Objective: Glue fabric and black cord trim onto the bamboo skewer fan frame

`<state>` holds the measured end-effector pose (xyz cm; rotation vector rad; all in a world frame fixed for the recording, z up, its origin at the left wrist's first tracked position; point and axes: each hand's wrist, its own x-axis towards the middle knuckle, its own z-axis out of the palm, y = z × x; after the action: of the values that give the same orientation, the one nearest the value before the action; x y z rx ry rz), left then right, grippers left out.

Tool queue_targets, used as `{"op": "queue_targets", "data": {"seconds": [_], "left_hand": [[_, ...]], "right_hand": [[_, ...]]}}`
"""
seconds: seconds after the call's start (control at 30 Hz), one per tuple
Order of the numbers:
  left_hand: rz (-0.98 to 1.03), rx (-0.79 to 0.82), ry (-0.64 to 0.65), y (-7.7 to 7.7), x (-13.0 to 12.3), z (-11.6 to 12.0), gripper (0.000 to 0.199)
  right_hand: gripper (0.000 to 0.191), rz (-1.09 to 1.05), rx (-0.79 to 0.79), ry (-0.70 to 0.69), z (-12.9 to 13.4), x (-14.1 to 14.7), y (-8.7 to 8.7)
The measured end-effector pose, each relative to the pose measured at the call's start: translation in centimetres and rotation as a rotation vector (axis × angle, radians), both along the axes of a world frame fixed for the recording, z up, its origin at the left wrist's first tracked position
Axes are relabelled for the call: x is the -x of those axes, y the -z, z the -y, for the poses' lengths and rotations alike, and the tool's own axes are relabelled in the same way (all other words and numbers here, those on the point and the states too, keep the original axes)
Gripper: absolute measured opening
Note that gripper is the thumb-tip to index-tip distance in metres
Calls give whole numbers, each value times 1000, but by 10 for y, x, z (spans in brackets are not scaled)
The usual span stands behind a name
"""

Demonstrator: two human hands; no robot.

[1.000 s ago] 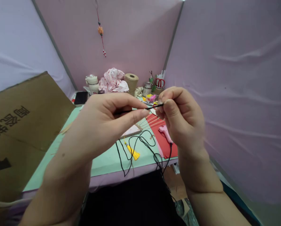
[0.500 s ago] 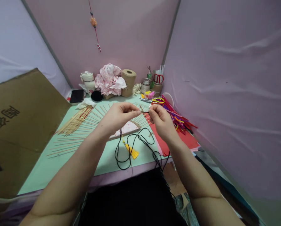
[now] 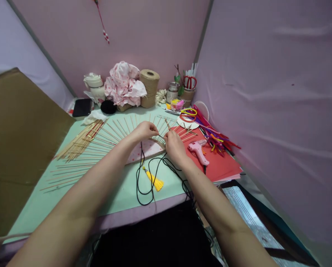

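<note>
A stretch of black cord [image 3: 161, 137] runs between my two hands over the right end of a fan-shaped piece. My left hand [image 3: 146, 130] is closed, pinching the cord between thumb and fingers. Lower and to the right, my right hand [image 3: 173, 144] is closed on the same cord, close to the thin sticks. Many sticks [image 3: 117, 134] spread outward from a white fan base [image 3: 146, 150] with pink spots. Loops of the cord hang down onto the table around a yellow tassel [image 3: 155, 181].
A pink glue gun [image 3: 199, 152] lies on red sheets [image 3: 224, 165] at right, beside colourful pipe cleaners [image 3: 210, 129] and scissors [image 3: 188, 114]. Behind stand a twine spool [image 3: 149, 89], crumpled cloth [image 3: 125, 83] and a white bottle [image 3: 94, 87]. Cardboard [image 3: 21, 148] leans at left.
Both hands have come down and left toward the fan's right end, the cord still between them. The view has shifted, and the glue gun has come into sight from behind my right arm.
</note>
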<state>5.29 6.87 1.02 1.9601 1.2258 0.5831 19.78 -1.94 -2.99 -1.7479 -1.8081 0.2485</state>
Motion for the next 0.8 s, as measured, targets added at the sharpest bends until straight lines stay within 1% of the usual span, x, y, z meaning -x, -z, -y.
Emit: {"op": "queue_targets", "data": {"seconds": [0.1,0.3,0.4,0.5,0.67,0.8], "left_hand": [[-39,7,6,2,5,-9,6],[-107,23,25,-3,20,-15,9],[-132,53,42,-5,23,-16,13],[-111,104,61,-6,23,-17,17],[-65,193,109,-7,21,-17,18],[-121,232,111,-11,20,-14,16]], "right_hand": [[18,69,52,-25,-10,3,-1],[17,86,72,-67,-22,9,1],[16,53,55,-41,-22,8,0],[15,26,39,-17,-20,6,-2],[15,6,60,-36,-13,3,-2],[15,-58,52,-24,-9,1,-1]]}}
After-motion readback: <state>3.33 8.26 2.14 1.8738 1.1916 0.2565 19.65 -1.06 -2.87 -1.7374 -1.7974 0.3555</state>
